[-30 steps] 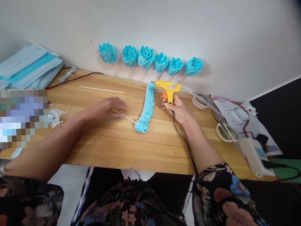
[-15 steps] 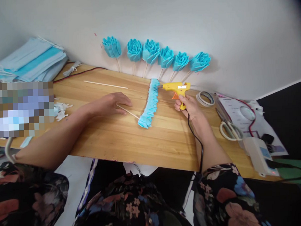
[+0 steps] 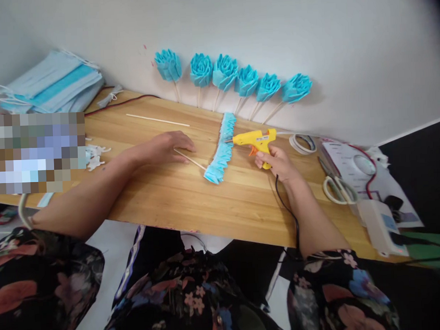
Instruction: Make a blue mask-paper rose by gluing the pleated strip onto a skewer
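My right hand (image 3: 276, 161) is wrapped round the handle of a yellow hot glue gun (image 3: 253, 140) with an orange trigger. Its nozzle reaches the upper-middle part of a pleated light-blue strip (image 3: 221, 153) lying on the table; whether it touches cannot be told. A thin wooden stick (image 3: 191, 159) runs from my left hand (image 3: 168, 147) to the near end of the strip, where it meets the fabric. The fingers of my left hand are closed on the stick's other end and rest close to the tabletop.
Several blue fabric roses (image 3: 225, 72) on sticks lean against the wall. A loose stick (image 3: 157, 120) lies behind my left hand. Face masks (image 3: 54, 81) are stacked at the left. On the right are a tape roll (image 3: 302, 144), scissors (image 3: 338, 189) and a power strip (image 3: 381, 226).
The glue gun has moved from the strip's far end down along it toward me. My left hand keeps the stick in place. The whole view has shifted slightly.
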The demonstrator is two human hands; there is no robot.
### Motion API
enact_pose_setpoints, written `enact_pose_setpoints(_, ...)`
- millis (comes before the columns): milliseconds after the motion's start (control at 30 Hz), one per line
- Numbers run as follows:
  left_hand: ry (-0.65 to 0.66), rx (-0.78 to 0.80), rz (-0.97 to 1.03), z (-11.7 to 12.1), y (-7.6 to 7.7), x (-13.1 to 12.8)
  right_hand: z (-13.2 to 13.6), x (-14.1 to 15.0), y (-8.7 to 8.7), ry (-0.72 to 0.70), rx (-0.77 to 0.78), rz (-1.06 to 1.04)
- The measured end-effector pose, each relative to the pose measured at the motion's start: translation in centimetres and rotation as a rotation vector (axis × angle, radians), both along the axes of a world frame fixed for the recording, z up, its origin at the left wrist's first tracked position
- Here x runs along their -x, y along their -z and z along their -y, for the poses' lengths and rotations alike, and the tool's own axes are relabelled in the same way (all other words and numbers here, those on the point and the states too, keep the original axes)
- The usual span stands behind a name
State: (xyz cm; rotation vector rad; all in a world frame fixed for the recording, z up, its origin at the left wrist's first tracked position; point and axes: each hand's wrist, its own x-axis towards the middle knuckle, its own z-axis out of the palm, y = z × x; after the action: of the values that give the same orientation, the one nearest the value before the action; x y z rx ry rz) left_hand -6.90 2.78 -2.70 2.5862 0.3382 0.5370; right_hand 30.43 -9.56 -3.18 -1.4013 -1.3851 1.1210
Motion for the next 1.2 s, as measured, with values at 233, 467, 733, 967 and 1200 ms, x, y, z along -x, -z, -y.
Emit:
enact_pose_setpoints(233, -0.033, 0.051, -0.051, 0.3, -0.4, 0.1, 1.2, -0.3, -0.6, -0.13, 0.053, 0.087)
enact_pose_setpoints(467, -0.057, 0.066, -0.053, 0.3, -0.4, 0.0, 1.4, 0.2, -1.7, -0.214, 0.087, 0.23)
enact_pose_setpoints(733, -0.063, 0.099, -0.057, 0.3, -0.6, 0.2, 1.4, 0.7, -2.2, -0.199, 0.1, 0.298)
enact_pose_setpoints(967, -0.045, 0.088, -0.035, 0.3, -0.6, 0.1, 1.5, 0.7, -2.2, -0.205, 0.092, 0.294)
enact_pose_setpoints(1200, -0.043, 0.095, -0.058, 0.2, -0.5, 0.2, 1.3, 0.4, -1.6, -0.218, 0.081, 0.287)
